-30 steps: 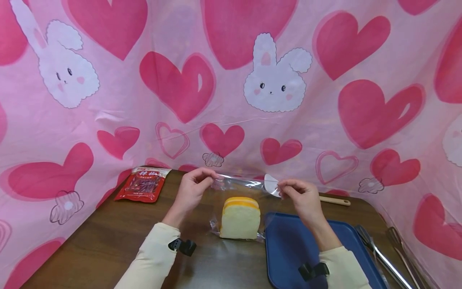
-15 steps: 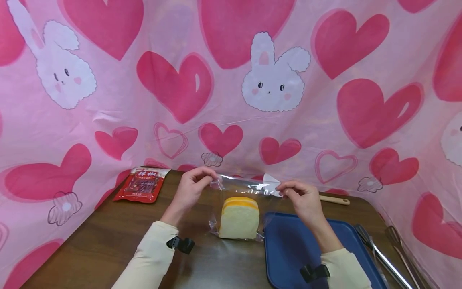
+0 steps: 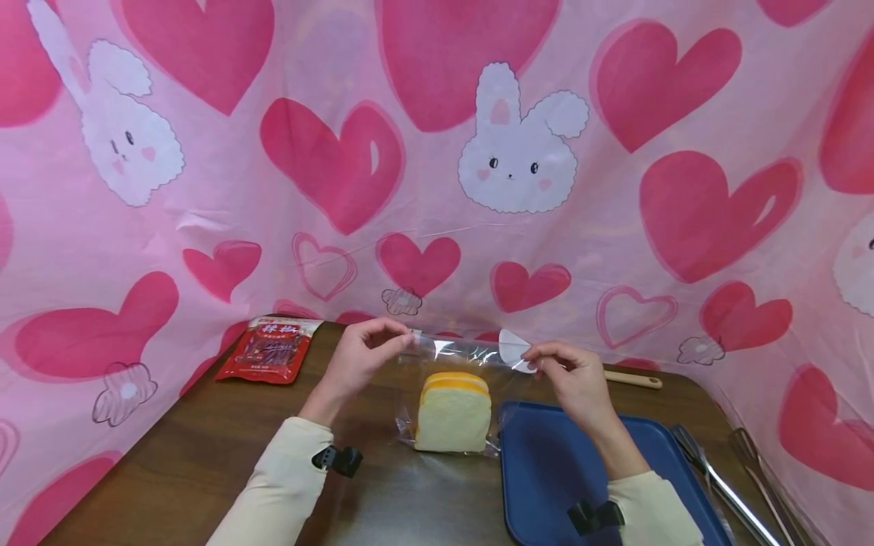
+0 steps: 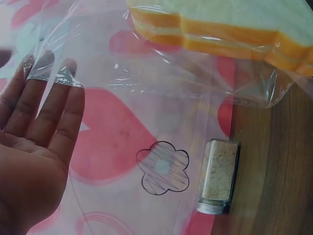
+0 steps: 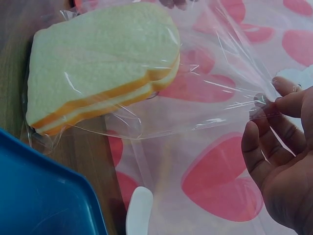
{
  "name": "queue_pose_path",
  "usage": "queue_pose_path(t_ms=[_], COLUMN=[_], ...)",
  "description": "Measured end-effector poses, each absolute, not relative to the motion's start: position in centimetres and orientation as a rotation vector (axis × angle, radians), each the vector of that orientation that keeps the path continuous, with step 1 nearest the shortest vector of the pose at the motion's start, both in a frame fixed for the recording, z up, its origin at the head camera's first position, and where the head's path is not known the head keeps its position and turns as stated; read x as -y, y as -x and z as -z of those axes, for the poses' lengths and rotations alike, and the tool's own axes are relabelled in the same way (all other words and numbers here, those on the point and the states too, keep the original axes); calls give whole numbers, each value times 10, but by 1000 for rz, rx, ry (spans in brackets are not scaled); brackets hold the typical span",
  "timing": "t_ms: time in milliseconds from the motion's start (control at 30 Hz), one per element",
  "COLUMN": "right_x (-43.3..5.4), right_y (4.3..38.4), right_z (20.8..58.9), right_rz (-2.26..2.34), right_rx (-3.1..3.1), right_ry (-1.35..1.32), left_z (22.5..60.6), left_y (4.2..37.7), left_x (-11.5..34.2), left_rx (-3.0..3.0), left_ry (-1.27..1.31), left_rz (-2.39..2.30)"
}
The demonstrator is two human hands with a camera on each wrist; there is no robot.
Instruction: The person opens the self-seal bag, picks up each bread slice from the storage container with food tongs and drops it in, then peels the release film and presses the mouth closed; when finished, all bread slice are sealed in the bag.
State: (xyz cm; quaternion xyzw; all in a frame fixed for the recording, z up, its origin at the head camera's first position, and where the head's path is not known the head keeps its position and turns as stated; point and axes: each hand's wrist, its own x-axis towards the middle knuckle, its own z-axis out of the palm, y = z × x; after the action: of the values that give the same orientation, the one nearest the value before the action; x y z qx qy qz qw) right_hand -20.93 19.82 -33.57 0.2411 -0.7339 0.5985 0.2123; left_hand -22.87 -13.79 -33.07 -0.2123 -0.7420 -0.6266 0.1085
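Observation:
A clear plastic bag (image 3: 471, 353) with orange-crusted bread slices (image 3: 453, 421) inside stands on the table. At its upper left corner my left hand (image 3: 358, 360) pinches the film between thumb and finger. In the left wrist view, other fingers of that hand (image 4: 39, 147) lie behind the film. My right hand (image 3: 576, 375) pinches the upper right corner, and the right wrist view shows the film gathered at the fingertips (image 5: 250, 128). Between the hands the top edge of the bag (image 5: 210, 105) is stretched out. The bread sits at the bottom of the bag.
A blue tray (image 3: 539, 462) lies under my right forearm. Behind it rests a white spatula (image 3: 510, 349) with a wooden handle. Metal tongs (image 3: 730, 493) lie at the right. A red packet (image 3: 273, 350) is at the back left. The left wrist view shows a small powder-filled bottle (image 4: 220, 171).
My left hand's fingers have shifted slightly on the corner, and the bag's top edge has changed shape a little. The right hand and bread stay almost in place.

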Motion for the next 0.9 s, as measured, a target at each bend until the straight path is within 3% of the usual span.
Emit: queue_pose_path(t_ms=[567,767,900], right_x=[-198,-173,-140], right_y=[208,213,220], right_z=[320,282,261], right_rz=[-1691,-1336,-1032], right_rx=[2007,2269,2630], right_ry=[-669,-633,-788], left_z=[333,333,332], left_y=[227,226,225], left_x=[136,135,134], left_rx=[2249,2243,2235], left_ry=[585,605,615], left_rz=[1779,1785,1793])
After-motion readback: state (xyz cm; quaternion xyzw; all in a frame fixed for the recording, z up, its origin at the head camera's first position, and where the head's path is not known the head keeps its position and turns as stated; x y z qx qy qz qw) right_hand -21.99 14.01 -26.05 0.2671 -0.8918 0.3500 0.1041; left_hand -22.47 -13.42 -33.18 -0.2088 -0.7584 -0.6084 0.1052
